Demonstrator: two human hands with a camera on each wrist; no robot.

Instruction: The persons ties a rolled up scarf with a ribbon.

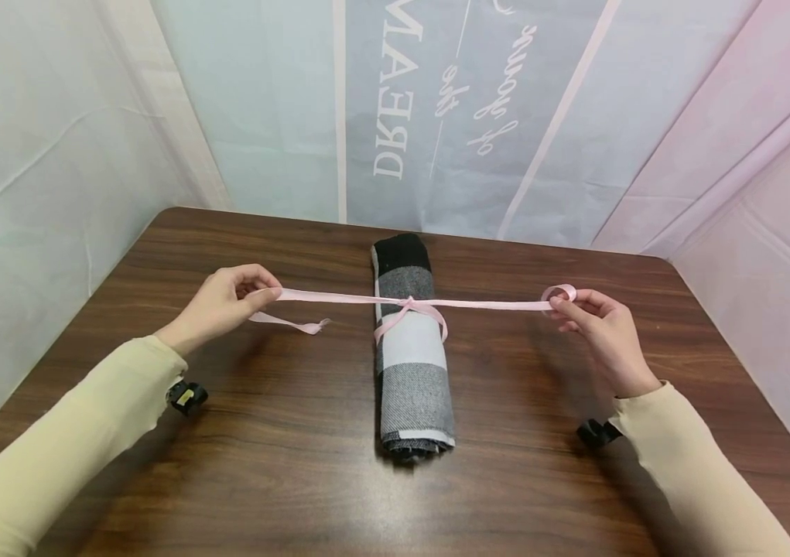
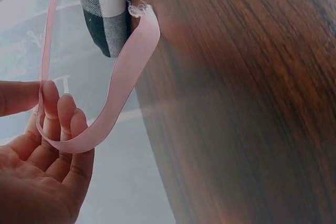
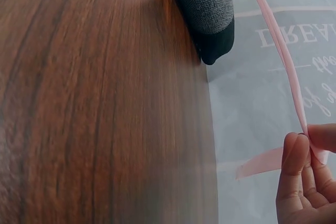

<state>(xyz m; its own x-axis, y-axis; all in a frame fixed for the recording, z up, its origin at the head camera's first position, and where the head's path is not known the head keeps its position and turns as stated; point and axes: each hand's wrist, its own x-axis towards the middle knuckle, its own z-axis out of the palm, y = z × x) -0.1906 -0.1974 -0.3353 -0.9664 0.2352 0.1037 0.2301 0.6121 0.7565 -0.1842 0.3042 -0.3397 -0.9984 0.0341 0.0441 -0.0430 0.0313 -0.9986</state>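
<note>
A rolled black, grey and white checked cloth (image 1: 417, 394) lies lengthwise on the table, with a pink ribbon (image 1: 492, 305) looped round it and crossed on top. My left hand (image 1: 227, 302) pinches one side of the ribbon between thumb and forefinger, left of the roll. From these fingers the frayed ribbon tail (image 2: 134, 59) curves free in the left wrist view. On the other side my right hand (image 1: 600, 333) pinches the opposite length, its short end (image 3: 260, 162) hanging out past the fingers. Between both hands the ribbon stretches nearly straight above the roll. The loop's underside is hidden.
The brown wood-grain table (image 1: 283, 464) has its far edge just behind the roll. A printed backdrop cloth (image 1: 283, 116) with lettering hangs behind, and pale curtains flank both sides. Dark wrist devices show below the left sleeve (image 1: 102, 402) and the right sleeve (image 1: 687, 456).
</note>
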